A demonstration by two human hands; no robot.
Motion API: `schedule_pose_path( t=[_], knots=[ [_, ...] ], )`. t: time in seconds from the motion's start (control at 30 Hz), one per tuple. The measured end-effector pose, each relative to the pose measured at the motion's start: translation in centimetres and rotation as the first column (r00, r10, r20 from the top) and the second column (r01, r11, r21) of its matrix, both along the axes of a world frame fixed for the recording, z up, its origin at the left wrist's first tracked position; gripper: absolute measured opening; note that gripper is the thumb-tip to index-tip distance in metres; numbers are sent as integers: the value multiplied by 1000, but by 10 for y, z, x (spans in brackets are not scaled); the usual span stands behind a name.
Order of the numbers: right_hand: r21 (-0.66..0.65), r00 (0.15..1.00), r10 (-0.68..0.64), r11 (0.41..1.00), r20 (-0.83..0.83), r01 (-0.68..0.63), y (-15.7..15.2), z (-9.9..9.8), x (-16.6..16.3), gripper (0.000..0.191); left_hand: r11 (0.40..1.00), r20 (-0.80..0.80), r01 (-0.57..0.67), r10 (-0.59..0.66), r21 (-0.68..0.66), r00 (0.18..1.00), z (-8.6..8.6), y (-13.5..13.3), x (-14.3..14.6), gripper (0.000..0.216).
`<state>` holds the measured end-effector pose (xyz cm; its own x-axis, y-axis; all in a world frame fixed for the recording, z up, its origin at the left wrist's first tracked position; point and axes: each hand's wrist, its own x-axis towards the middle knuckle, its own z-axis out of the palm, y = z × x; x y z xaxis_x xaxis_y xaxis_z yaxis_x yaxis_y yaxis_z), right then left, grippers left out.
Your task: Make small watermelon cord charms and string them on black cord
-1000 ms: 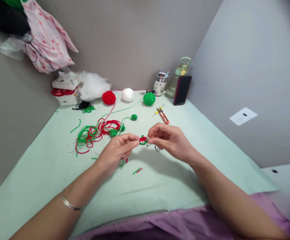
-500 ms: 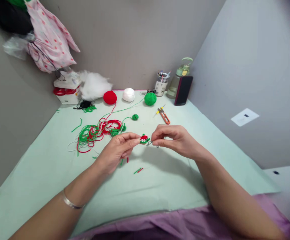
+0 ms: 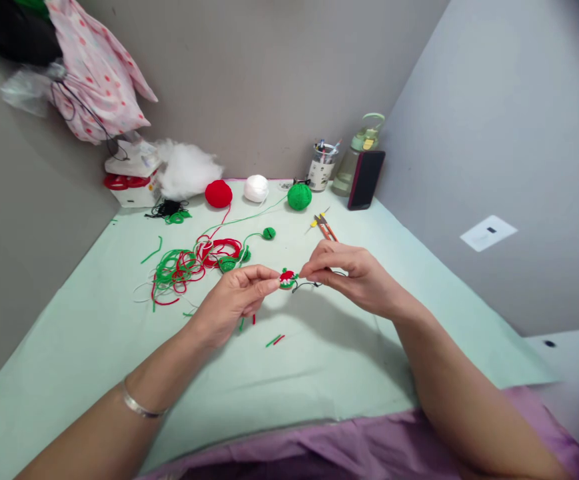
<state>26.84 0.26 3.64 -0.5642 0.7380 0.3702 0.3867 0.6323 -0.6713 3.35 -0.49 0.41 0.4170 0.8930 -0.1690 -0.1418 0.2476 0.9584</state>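
Between the thumb and fingers of my left hand (image 3: 242,290) is a small crocheted piece (image 3: 287,279), red on top with white stitches and a green edge. My right hand (image 3: 342,270) is pinched closed just right of it, fingertips almost touching the piece. Black thread (image 3: 306,285) loops from the piece below my right fingers, and more of it shows behind them. Whether a needle is in that pinch is too small to tell. Short green and red yarn snippets (image 3: 276,340) lie on the table below the hands.
Tangled yarn (image 3: 179,267) and small green crocheted pieces (image 3: 228,264) lie left. Behind are red (image 3: 218,194), white (image 3: 256,189) and green (image 3: 300,197) yarn balls. Orange thread snips (image 3: 325,228) lie beyond my right hand, with a phone (image 3: 366,180) and bottle (image 3: 348,170) at back right.
My right hand has shifted slightly, now covering part of the snips, and the black thread hangs in a different loop. My left hand keeps the crocheted piece in nearly the same place.
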Motion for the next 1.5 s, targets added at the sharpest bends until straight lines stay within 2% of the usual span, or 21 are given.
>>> schedule_pose_path(
  t=[0.33, 0.5, 0.67, 0.73, 0.83, 0.93, 1.07, 1.17, 1.23, 1.27, 1.3, 1.37, 1.4, 1.43, 1.47, 1.5],
  knots=[
    [-142, 998, -50, 989, -39, 44, -3, -3, -10, 11, 998, 23, 55, -54, -14, 998, -3, -1, 1, 22],
    [-85, 979, -205, 976, -24, 202, -2, -12, -18, 11, 1000, 17, -14, 14, 1, 1000, -3, 0, 3, 21],
    [-64, 982, -187, 980, 25, 188, -9, -14, -26, 6, 997, -38, -66, 67, 45, 997, -4, -1, 3, 21],
    [-7, 987, -156, 988, 36, 156, -13, -15, -29, 2, 996, -65, -66, 70, 62, 995, -5, -1, 3, 21],
    [202, 985, -110, 976, 131, 82, -17, -21, -32, 3, 992, -120, -71, 84, 109, 989, -5, -1, 3, 22],
    [399, 948, -146, 917, 282, 22, -16, -29, -34, 11, 981, -193, -74, 109, 179, 975, -6, 0, 3, 21],
    [559, 874, -264, 829, 408, -10, -14, -31, -35, 23, 981, -244, -59, 105, 187, 964, -12, -1, 4, 20],
    [690, 896, -307, 723, 322, -1, -21, -26, -39, 23, 983, -255, -32, 78, 179, 964, -18, 0, 4, 19],
    [722, 943, -241, 691, 229, 1, -32, -19, -45, 19, 981, -262, -28, 78, 190, 962, -20, 1, 4, 19],
    [700, 965, -180, 715, 192, -6, -38, -14, -49, 18, 980, -271, -34, 88, 197, 959, -20, 2, 4, 19],
    [627, 980, -110, 779, 166, -19, -44, -9, -51, 17, 977, -281, -48, 107, 209, 954, -20, 3, 3, 19],
    [330, 998, 16, 943, 60, -35, -54, 4, -52, 17, 968, -303, -78, 151, 238, 941, -18, 5, 2, 19],
    [134, 999, 43, 990, -28, -39, -57, 11, -48, 16, 963, -316, -91, 172, 254, 933, -17, 6, 1, 18],
    [-35, 990, 33, 999, -137, -38, -59, 18, -41, 13, 957, -330, -106, 195, 269, 924, -17, 8, 0, 17],
    [-147, 968, -12, 989, -253, -26, -60, 25, -31, 12, 952, -338, -122, 217, 281, 916, -17, 9, -1, 16],
    [-196, 934, -90, 980, -347, 22, -60, 30, -17, 14, 948, -343, -141, 239, 287, 908, -17, 10, -2, 15]
  ],
)
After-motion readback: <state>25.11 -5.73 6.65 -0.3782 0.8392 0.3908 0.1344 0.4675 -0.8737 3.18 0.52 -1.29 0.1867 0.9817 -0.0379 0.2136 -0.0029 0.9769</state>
